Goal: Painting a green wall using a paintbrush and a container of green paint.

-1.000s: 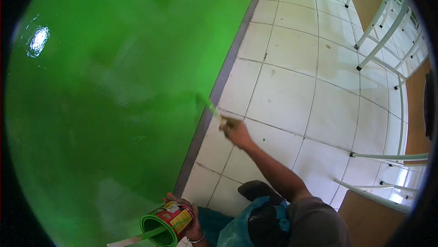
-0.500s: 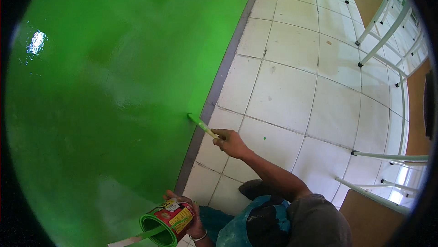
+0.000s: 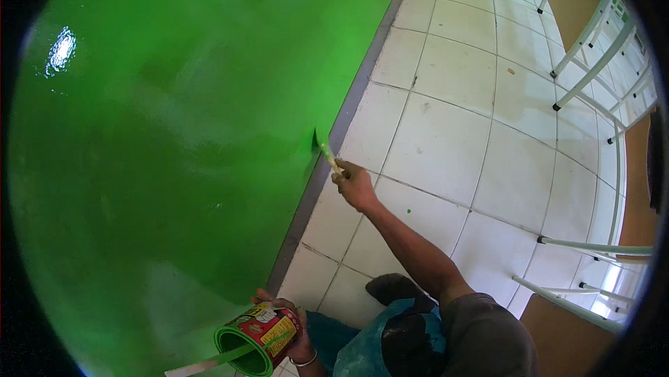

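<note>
The right grip (image 3: 354, 185) is closed round a brush (image 3: 326, 149), hiding the handle's end; the left grip (image 3: 301, 341), partly hidden behind a can (image 3: 268, 332), clasps it.

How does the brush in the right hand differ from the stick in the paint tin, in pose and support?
Support: the paintbrush is gripped in the right hand; the flat stick sits in the paint tin, which the left hand holds.
Pose: the paintbrush points its head toward the green surface; the flat stick pokes out past the tin's rim, toward the lower left.
Shared: both are pale and smeared with green paint.
</note>
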Demonstrator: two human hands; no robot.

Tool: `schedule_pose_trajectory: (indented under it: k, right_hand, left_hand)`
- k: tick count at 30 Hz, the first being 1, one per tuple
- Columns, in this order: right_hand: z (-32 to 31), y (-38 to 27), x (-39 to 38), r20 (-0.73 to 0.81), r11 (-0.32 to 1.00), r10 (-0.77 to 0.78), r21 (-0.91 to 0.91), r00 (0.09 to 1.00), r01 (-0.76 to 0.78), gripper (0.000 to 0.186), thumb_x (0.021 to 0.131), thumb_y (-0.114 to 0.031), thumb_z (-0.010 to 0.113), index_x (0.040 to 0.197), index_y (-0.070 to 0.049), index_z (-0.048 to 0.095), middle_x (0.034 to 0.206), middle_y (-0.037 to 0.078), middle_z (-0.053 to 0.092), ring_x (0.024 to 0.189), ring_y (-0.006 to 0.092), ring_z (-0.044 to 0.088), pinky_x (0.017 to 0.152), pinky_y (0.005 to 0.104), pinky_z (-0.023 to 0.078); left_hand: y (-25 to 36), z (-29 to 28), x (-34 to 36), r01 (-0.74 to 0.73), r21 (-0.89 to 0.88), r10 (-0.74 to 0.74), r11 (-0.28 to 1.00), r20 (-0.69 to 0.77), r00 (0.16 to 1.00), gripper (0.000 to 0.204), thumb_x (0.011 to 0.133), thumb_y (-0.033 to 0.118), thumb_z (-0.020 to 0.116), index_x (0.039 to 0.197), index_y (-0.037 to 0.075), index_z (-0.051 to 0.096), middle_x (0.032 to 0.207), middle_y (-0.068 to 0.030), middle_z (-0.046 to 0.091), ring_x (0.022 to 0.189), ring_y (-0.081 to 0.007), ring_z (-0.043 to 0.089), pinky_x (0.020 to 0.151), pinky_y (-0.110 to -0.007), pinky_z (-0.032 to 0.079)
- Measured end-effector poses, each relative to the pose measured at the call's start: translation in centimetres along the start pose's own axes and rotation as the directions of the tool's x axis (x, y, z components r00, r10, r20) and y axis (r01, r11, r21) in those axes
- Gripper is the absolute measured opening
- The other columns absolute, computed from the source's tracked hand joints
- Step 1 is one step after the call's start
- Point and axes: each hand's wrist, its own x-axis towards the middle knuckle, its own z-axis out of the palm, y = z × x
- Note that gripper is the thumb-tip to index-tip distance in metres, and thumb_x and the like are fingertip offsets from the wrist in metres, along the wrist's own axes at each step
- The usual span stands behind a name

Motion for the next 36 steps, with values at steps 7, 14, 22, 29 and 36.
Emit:
schedule_pose_trajectory:
  k: [7,14,22,29,36]
  right_hand:
    - [2.1,-0.3,-4.8,0.069,0.992,-0.097,-0.072,0.993,0.102,0.047,0.091,-0.015,0.065,0.134,0.000,0.055,0.071,0.008,0.062,0.059,0.0134,0.056,0.056,0.0313,0.047]
    - [3.1,-1.8,-8.0,0.199,0.995,0.070,-0.085,0.977,-0.054,0.051,0.087,-0.015,0.070,0.133,0.000,0.056,0.090,0.022,0.068,0.077,0.0266,0.066,0.072,0.0367,0.051]
    - [4.8,-1.4,-10.9,0.272,0.996,0.043,-0.091,0.961,-0.019,0.050,0.088,-0.017,0.068,0.133,0.002,0.055,0.093,0.024,0.068,0.077,0.0276,0.066,0.074,0.0373,0.051]
    - [5.8,-1.0,-12.9,0.344,0.993,0.058,-0.115,0.937,-0.019,0.049,0.088,-0.017,0.068,0.132,0.002,0.056,0.092,0.023,0.068,0.078,0.0281,0.067,0.074,0.0377,0.051]
    - [6.7,1.4,-14.3,0.393,0.991,-0.069,-0.077,0.917,0.108,0.048,0.091,-0.018,0.065,0.134,0.001,0.055,0.071,0.011,0.063,0.061,0.0146,0.058,0.060,0.0332,0.048]
  left_hand:
    - [-0.9,0.4,0.3,-0.017,0.060,0.014,0.998,0.049,0.999,0.056,0.095,0.038,0.053,0.149,0.028,0.039,0.157,0.0103,0.032,0.136,-0.0259,0.038,0.115,-0.064,0.017]
    - [-0.7,0.5,-0.2,-0.012,0.020,0.010,1.000,0.079,0.997,0.053,0.100,0.046,0.042,0.149,0.028,0.038,0.158,0.0049,0.030,0.139,-0.0263,0.032,0.115,-0.068,0.009]
    - [-0.1,0.2,-0.6,-0.011,0.002,0.011,1.000,0.093,0.996,0.054,0.101,0.048,0.039,0.150,0.028,0.035,0.157,0.0020,0.032,0.137,-0.0279,0.033,0.114,-0.071,0.009]
    - [-0.2,0.4,-0.8,-0.031,0.072,0.025,0.997,0.076,0.997,0.060,0.093,0.039,0.058,0.148,0.023,0.040,0.158,0.0072,0.031,0.135,-0.0262,0.039,0.112,-0.068,0.021]
    - [-0.1,0.0,-0.7,-0.017,0.058,0.011,0.998,0.100,0.995,0.061,0.093,0.040,0.057,0.149,0.024,0.038,0.158,0.0074,0.030,0.137,-0.0256,0.036,0.113,-0.070,0.015]
